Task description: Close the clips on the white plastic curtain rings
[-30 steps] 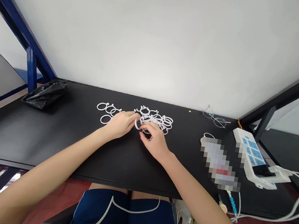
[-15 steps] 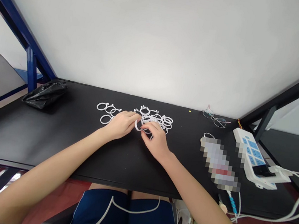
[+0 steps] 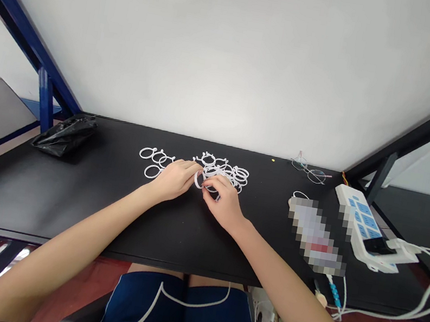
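On the black table point(image 3: 69, 197), my left hand point(image 3: 173, 179) and my right hand point(image 3: 222, 201) meet over one white plastic ring point(image 3: 198, 179). Both hands pinch that ring between their fingertips, just above the tabletop. A heap of several white rings point(image 3: 229, 172) lies right behind my right hand. A smaller group of white rings point(image 3: 153, 159) lies flat beyond my left hand.
A crumpled black bag point(image 3: 65, 135) sits at the far left. Eyeglasses point(image 3: 310, 170) lie near the wall at the right. A blurred flat object point(image 3: 315, 235) and a white power strip point(image 3: 364, 227) with cables point(image 3: 421, 305) occupy the right side.
My right hand has shifted slightly toward the left hand and closed on the ring; otherwise almost nothing has moved.
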Tool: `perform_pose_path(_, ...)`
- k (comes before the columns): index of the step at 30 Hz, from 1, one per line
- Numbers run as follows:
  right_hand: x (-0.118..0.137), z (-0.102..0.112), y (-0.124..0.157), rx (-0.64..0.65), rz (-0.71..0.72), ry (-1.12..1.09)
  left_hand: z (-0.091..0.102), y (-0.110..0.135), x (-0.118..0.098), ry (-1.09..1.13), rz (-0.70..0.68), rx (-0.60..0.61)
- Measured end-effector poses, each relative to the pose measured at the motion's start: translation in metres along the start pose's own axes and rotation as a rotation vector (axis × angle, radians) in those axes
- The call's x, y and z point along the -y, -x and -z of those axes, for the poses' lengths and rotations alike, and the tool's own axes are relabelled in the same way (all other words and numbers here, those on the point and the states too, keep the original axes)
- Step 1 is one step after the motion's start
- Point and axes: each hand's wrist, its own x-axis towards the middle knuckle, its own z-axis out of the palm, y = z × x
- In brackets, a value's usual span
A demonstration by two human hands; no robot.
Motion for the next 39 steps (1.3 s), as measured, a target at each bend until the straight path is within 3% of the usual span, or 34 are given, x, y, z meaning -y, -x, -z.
perform_pose_path(39,0.0041,0.0011,0.0006,0.062,-0.061,-0.122,0.0047,0.0006,0.0031,0.025,-0.012,-0.066)
